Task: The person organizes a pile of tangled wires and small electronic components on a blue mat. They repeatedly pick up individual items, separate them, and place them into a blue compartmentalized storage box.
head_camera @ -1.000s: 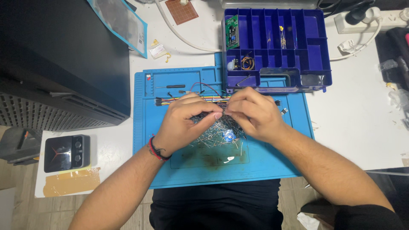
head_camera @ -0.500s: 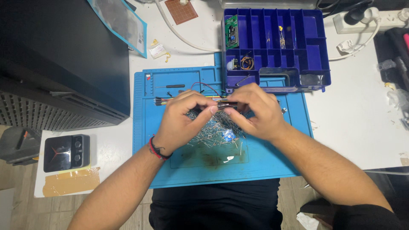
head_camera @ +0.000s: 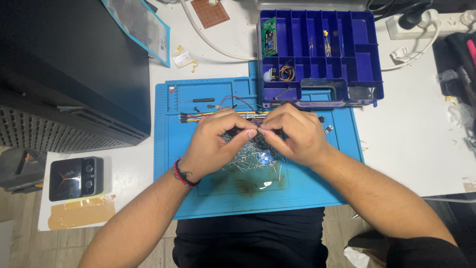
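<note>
while left hand and right hand pinch thin wire leads, tangled metallic pile, rubbery blue mat

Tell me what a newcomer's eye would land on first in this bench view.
First, the left hand and right hand meeting fingertip to fingertip at the middle of the blue work mat, pinching something small above a heap of thin metal-legged parts. Next, the dark blue compartment box at the mat's far edge, mostly bare, with a green circuit board standing in its left compartment.
</note>
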